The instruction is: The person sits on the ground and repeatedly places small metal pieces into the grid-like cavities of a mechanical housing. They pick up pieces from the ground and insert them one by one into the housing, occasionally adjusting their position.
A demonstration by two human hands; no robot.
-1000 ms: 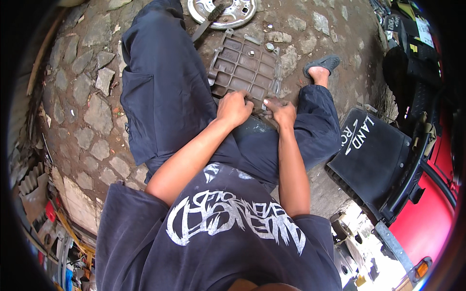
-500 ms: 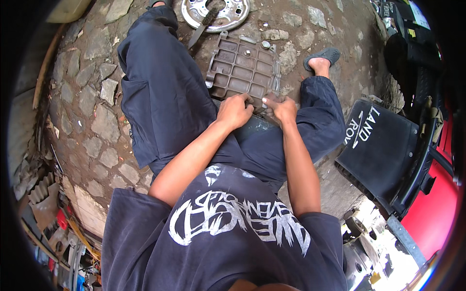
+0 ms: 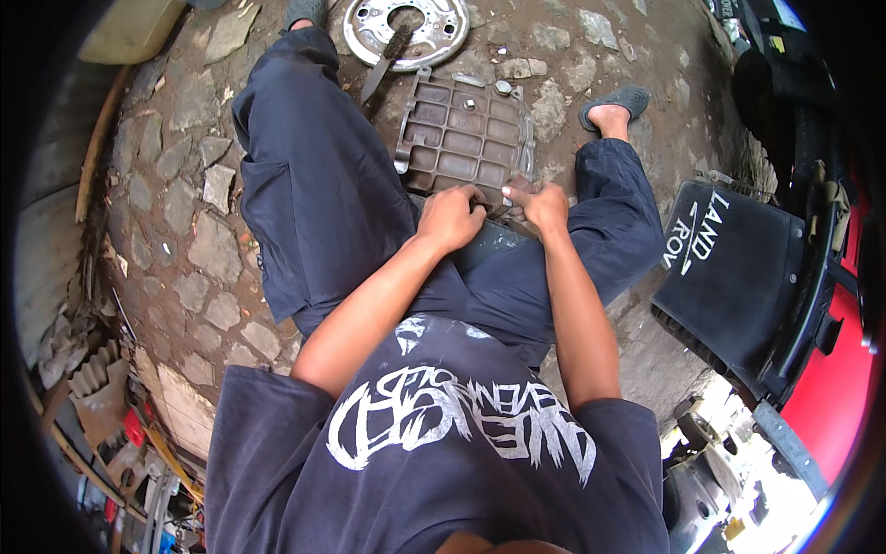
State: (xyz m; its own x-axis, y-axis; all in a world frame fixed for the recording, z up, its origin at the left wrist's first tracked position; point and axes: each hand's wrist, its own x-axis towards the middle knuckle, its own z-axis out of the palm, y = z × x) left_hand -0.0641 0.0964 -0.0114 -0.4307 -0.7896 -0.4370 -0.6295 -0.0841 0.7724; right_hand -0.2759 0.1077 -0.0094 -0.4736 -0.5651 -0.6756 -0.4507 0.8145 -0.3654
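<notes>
A grey-brown metal casing (image 3: 464, 129) with a grid of raised ribs lies between my legs. Two bolt-like heads stand out on its upper face. At its near edge my left hand (image 3: 449, 218) is closed, the fingers curled over the rim. My right hand (image 3: 544, 205) grips the same edge near the right corner, thumb on top and the other fingers bent down out of sight. Beyond the casing, a wire brush (image 3: 388, 61) leans with its bristles on a round silver metal plate (image 3: 360, 35) with a central hole.
Uneven stone paving (image 3: 212, 247) surrounds me. To the right are a black mud flap (image 3: 729, 254) and a red vehicle panel (image 3: 826, 388). Scrap metal and corrugated pieces (image 3: 100, 392) are piled at the lower left. A pale container (image 3: 129, 32) stands at the upper left.
The whole view has shifted slightly. Both hands stay at the casing's near edge, with only small finger movement.
</notes>
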